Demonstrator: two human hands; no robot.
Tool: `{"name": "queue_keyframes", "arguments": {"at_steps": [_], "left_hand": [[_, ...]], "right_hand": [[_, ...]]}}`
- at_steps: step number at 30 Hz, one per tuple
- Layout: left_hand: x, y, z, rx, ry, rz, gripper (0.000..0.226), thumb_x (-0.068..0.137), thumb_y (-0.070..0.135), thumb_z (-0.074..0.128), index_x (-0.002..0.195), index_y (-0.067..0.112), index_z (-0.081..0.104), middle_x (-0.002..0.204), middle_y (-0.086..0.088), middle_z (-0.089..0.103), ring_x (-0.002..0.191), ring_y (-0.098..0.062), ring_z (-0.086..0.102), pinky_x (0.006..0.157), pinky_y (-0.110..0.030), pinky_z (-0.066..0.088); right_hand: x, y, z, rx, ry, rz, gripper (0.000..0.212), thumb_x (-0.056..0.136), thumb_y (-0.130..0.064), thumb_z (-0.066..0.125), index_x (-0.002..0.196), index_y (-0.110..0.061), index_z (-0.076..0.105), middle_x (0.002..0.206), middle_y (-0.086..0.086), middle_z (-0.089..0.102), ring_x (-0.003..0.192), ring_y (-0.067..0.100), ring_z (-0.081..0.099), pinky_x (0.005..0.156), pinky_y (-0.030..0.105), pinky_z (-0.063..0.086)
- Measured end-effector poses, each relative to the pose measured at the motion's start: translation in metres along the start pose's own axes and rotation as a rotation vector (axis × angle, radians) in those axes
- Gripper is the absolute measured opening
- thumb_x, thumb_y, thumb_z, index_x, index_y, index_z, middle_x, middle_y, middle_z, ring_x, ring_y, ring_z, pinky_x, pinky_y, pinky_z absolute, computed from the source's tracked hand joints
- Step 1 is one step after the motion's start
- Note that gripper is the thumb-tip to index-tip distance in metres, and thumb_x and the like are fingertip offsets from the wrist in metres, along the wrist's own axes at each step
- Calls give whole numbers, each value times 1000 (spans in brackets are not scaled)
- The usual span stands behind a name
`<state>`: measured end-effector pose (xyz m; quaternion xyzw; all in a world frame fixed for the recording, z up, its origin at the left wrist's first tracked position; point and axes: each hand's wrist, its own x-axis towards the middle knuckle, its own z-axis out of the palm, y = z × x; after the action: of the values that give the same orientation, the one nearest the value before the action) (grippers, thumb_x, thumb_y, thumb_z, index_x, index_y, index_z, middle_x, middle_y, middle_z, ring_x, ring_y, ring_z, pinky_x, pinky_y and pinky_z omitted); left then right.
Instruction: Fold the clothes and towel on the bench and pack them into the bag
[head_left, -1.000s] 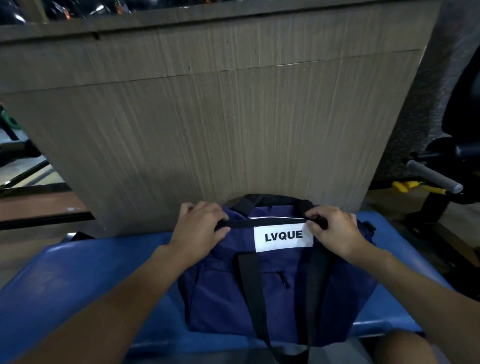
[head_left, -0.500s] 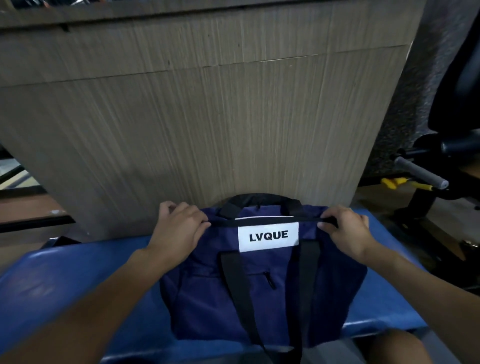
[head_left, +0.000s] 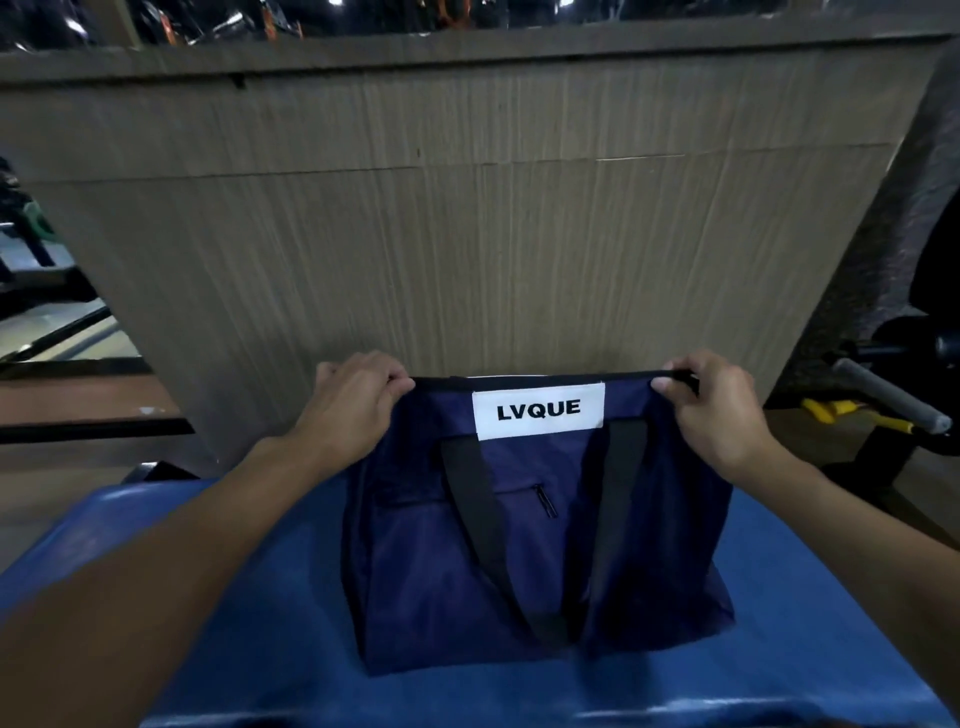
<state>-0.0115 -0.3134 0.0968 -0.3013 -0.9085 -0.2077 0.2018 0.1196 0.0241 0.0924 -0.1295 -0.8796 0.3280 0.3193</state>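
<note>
Left hand (head_left: 348, 410) and right hand (head_left: 717, 415) pinch top corners of the bag (head_left: 519, 561) on the tabletop (head_left: 805, 649). No clothes or towel in view; packing looks done, zipping maybe left.

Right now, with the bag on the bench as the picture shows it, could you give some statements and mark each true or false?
1. The left hand and the right hand both grip the top edge of the navy blue fabric bag. True.
2. The white rectangular label reads LVQUE. True.
3. The bag stands on a red wooden floor. False: it stands on the blue padded bench.
4. The black straps are lifted above the bag. False: they hang down its front.
</note>
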Motion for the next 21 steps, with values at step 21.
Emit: {"name": "queue_keyframes", "arguments": {"at_steps": [21], "left_hand": [[-71, -65, 32, 256, -563, -131, 77, 88, 80, 25, 153, 49, -3, 166, 7, 2, 152, -19, 4, 118, -60, 2]], "right_hand": [[-31, 28, 68, -610, -640, -138, 72, 89, -68, 45, 151, -38, 23, 159, -15, 20, 147, 12, 13, 116, 50, 8]]}}
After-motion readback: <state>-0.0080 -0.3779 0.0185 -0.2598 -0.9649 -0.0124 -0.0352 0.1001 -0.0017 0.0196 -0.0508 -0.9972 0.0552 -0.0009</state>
